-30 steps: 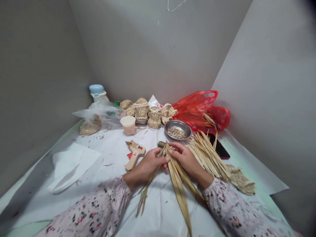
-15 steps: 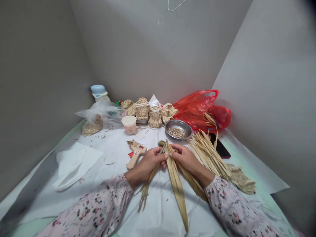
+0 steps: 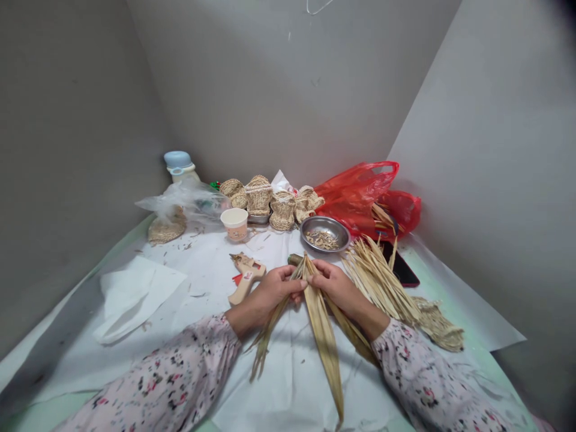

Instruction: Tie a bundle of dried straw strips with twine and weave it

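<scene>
A bundle of dried leaves [image 3: 323, 336] hangs down between my hands, its broad middle leaf reaching toward me. My left hand [image 3: 279, 288] pinches the upper part of the bundle, where narrower strips fall to the left. From the other side, my right hand [image 3: 333, 284] grips it near the gathered top, and another leaf passes below that palm. A short green-brown rod-like piece [image 3: 294, 259] shows behind the leaf tops; how it joins them is hidden. Just left of my left hand lies a beige glue gun [image 3: 246, 277].
More dried leaves [image 3: 382, 279] lie right, over a dark phone [image 3: 407, 273], beside a woven piece [image 3: 438, 324]. Behind stand a metal bowl [image 3: 324, 249] of scraps, a paper cup [image 3: 234, 225], several woven figures [image 3: 259, 197] and a red plastic bag [image 3: 346, 195]. White paper [image 3: 135, 294] lies left.
Almost nothing differs. Both hands keep their hold on the leaves, and the whole view has shifted very slightly.
</scene>
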Available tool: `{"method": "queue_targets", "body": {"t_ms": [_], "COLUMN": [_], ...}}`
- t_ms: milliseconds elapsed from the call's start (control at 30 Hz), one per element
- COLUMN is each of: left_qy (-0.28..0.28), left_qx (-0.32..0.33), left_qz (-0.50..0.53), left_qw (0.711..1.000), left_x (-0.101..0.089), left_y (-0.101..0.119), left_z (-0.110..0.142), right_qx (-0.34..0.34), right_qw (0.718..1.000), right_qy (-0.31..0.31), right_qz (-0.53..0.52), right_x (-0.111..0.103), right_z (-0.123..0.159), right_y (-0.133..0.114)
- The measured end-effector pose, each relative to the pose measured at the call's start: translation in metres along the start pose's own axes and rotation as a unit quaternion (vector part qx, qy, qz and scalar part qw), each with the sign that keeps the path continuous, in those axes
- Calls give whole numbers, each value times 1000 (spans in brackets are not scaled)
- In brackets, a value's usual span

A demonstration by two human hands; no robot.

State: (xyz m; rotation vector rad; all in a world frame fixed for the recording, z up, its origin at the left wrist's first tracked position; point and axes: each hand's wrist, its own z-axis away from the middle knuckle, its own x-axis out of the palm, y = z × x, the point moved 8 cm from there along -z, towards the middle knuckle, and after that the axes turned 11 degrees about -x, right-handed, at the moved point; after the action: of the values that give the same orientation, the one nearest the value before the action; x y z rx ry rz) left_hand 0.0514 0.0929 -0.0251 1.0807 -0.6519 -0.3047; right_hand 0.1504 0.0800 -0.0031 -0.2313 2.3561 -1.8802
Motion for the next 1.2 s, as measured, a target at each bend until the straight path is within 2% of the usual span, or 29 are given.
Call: {"method": "queue_targets", "body": {"t_ms": [200, 500, 667, 933, 1200], "left_qy": [11, 41, 29, -13, 10], "left_qx": [-5, 8, 3, -17, -10], "left_qz": [-4, -51, -57, -15, -21], "left_qw": [1000, 998, 998, 1000, 1000], "left_x": [1, -4, -2, 0, 0], "left_y": [1, 0, 1, -3, -1], "left_z": [3, 1, 3, 1, 2], "right_qx": [7, 22, 48, 20, 19], "right_qw": [998, 999, 998, 1000, 999], "right_qy": [36, 8, -2, 17, 26], "right_qz": [48, 25, -40, -15, 7], "right_x": [-6, 0, 4, -3, -5], "right_z": [1, 2, 6, 4, 4], "right_y": [6, 7, 4, 5, 8]}}
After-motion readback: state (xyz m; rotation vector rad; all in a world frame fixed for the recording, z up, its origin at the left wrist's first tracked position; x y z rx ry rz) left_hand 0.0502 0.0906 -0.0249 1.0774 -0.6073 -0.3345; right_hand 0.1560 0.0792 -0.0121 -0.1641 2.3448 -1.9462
